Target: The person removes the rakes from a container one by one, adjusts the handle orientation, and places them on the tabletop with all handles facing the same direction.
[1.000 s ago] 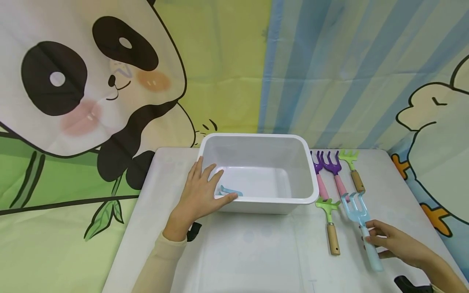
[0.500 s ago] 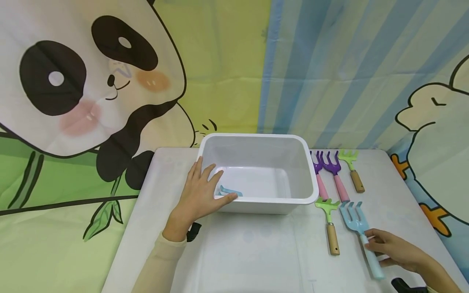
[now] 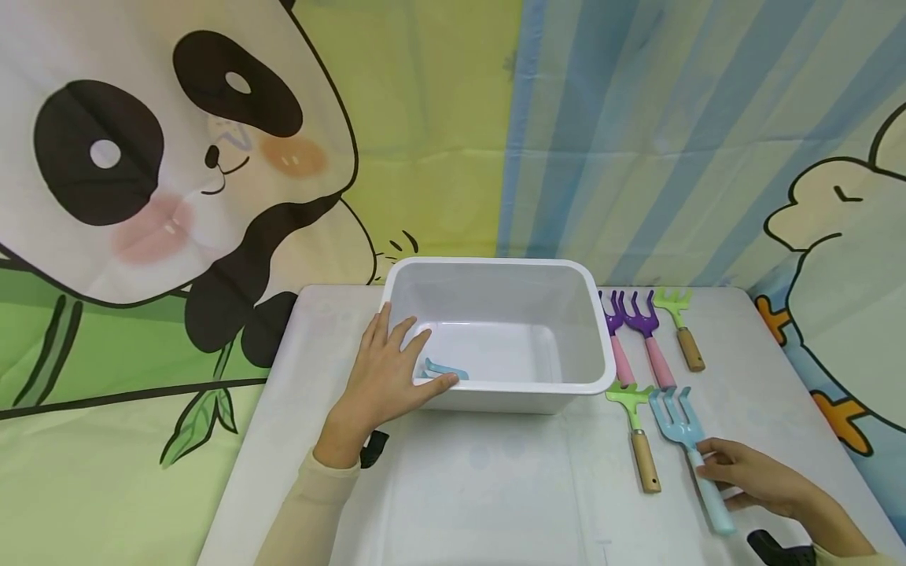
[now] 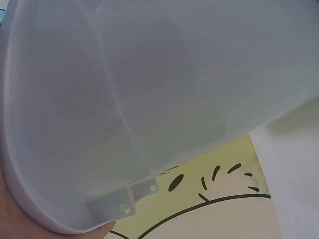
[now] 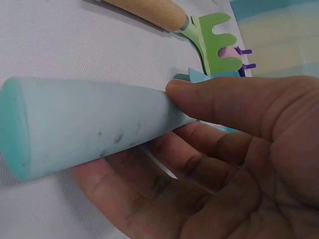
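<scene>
- The head view alone shows the whole layout: a white bin (image 3: 499, 334) stands at the middle of the tabletop (image 3: 495, 487), nearer its far edge, and a row of small garden tools lies between the bin and the right edge.
- The left hand (image 3: 385, 377) rests on the bin's near-left corner, fingers spread and fairly straight over the rim; a light blue tool piece (image 3: 444, 368) lies inside the bin just beyond the fingertips.
- The left wrist view shows only the bin's translucent wall and rim (image 4: 124, 124) from very close, with a sliver of the hand at the bottom-left corner.
- The right hand (image 3: 757, 475) is near the tabletop's near-right corner, pinching the handle of the light blue fork (image 3: 683, 428). The fork's tines point toward the bin.
- The right wrist view adds the grip: thumb (image 5: 234, 102) on top of the blue handle (image 5: 89, 127), fingers curled beneath it, handle end sticking out free.
- A green rake (image 3: 635, 428) with a wooden handle lies just left of the fork; two purple forks (image 3: 637, 326) and a second green rake (image 3: 679, 318) lie further back.
- The near middle of the tabletop, in front of the bin, is bare.
</scene>
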Motion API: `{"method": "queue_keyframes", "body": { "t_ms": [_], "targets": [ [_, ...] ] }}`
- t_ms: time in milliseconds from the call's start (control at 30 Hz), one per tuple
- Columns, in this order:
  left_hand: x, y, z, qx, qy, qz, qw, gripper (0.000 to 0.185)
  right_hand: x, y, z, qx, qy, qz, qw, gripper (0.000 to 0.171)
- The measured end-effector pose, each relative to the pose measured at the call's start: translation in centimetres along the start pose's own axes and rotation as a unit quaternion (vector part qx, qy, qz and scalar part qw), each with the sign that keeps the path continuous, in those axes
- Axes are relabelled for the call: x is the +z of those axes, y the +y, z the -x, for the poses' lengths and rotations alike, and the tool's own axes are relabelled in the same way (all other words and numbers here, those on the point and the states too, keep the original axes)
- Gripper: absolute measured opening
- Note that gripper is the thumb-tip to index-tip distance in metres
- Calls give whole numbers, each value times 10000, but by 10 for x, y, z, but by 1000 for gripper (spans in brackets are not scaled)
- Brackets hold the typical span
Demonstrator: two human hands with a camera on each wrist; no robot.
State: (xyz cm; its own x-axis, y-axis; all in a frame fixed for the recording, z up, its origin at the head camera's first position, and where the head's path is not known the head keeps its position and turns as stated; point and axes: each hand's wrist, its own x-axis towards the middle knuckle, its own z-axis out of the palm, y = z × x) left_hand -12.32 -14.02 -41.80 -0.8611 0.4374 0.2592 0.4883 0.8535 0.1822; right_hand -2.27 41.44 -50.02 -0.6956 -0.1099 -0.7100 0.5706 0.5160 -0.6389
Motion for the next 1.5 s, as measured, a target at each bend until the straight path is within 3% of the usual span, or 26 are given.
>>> {"method": "queue_keyframes", "body": {
  "t_ms": [233,467,700,800,1033,1200,1500],
  "targets": [
    [0,-1,2,-58,-10,40,10000,90,-1,-4,-2,45,79,173,9998,59],
    [0,-2,3,-60,31,65,10000,90,-7,-17,4,-30,73,428,9991,39],
    [-1,-2,3,-64,28,30,10000,91,-27,-58,17,-754,-108,674,9948,41],
    [-1,-2,3,-69,29,26,10000,91,-33,-85,26,-1327,-241,892,9868,42],
    [0,-1,2,-46,1,-3,10000,91,-33,-155,39,-2394,-201,1626,9570,39],
    [1,1,-1,-30,-77,-24,10000,92,-30,-188,46,-2652,-48,2000,9432,37],
    [-3,2,-1,-91,-203,-41,9997,91,-15,-247,44,-2832,-109,2348,9298,33]
  ]
}}
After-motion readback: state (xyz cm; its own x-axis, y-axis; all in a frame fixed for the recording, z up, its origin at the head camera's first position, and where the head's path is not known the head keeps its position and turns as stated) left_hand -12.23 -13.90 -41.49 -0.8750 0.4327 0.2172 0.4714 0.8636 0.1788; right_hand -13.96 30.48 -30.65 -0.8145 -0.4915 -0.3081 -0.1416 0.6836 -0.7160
